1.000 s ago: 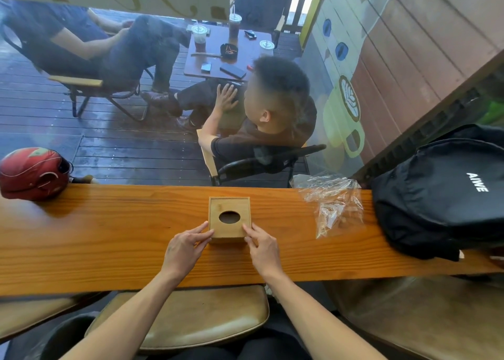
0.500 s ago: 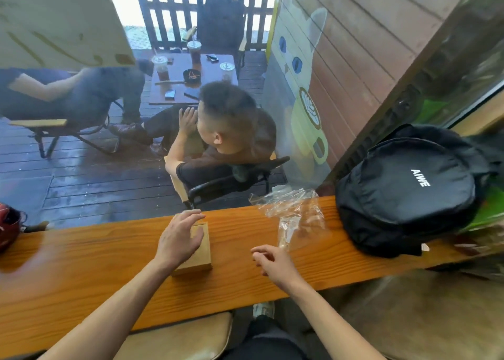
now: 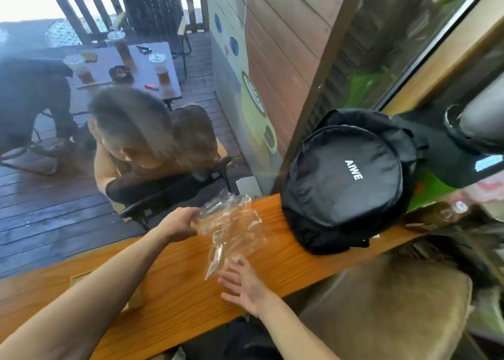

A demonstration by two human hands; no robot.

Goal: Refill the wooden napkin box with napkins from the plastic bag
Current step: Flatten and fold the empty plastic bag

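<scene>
The clear plastic bag (image 3: 234, 231) lies crumpled on the wooden counter (image 3: 286, 267), left of a black backpack. My left hand (image 3: 178, 223) reaches across and closes its fingers on the bag's upper left edge. My right hand (image 3: 242, 286) hovers over the counter with fingers spread, its fingertips at the bag's lower end, holding nothing. The wooden napkin box (image 3: 80, 276) sits at the left, mostly hidden under my left forearm; only a pale corner shows. No napkins are visible through the bag.
A black backpack (image 3: 343, 185) stands on the counter to the right of the bag. Behind the glass a person (image 3: 141, 141) sits in a chair near a small table with drinks (image 3: 122, 62). A brown stool cushion (image 3: 381, 313) is below right.
My left hand left the box and moved right to the bag's edge. My right hand slid up to the bag's lower end. The view swung right, so the box is now at the far left.
</scene>
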